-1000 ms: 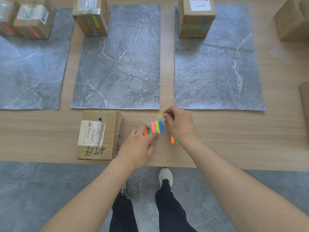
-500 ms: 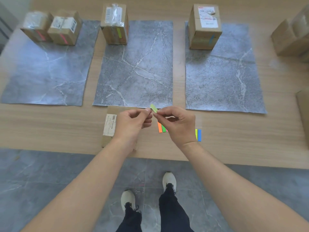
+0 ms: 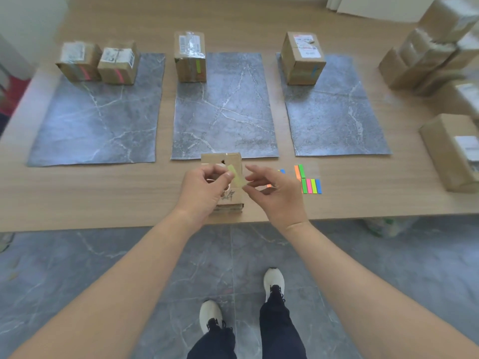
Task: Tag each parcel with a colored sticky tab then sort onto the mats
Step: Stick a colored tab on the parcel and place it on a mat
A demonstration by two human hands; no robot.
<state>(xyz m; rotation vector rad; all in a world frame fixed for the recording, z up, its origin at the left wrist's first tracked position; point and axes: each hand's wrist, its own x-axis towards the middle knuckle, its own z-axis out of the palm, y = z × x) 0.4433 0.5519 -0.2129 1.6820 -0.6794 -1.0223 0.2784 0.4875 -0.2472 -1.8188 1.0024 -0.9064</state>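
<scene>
A yellow-green sticky tab (image 3: 236, 176) is stretched between my hands just above a flat cardboard parcel (image 3: 221, 159) at the table's front edge. My left hand (image 3: 204, 189) pinches the tab's upper end. My right hand (image 3: 274, 193) holds its lower end with thumb and fingertip, the other fingers loosely spread. Three grey marble mats lie behind: left mat (image 3: 90, 125), middle mat (image 3: 223, 117), right mat (image 3: 334, 117). Two pink-tagged parcels (image 3: 77, 60) (image 3: 118, 62) stand on the left mat, a yellow-green-tagged parcel (image 3: 190, 57) on the middle one, a blue-tagged parcel (image 3: 302, 58) on the right one.
A sheet of coloured tabs (image 3: 311, 185) lies on the wood right of my right hand, with an orange and green strip (image 3: 298, 172) beside it. Several untagged boxes (image 3: 427, 58) are piled at the far right, and one more box (image 3: 453, 151) sits near the right edge.
My right hand peeled a yellow-green tab off the sheet, and both hands lifted it. They now hold it over the flat parcel. The view has pulled back, showing more of the table.
</scene>
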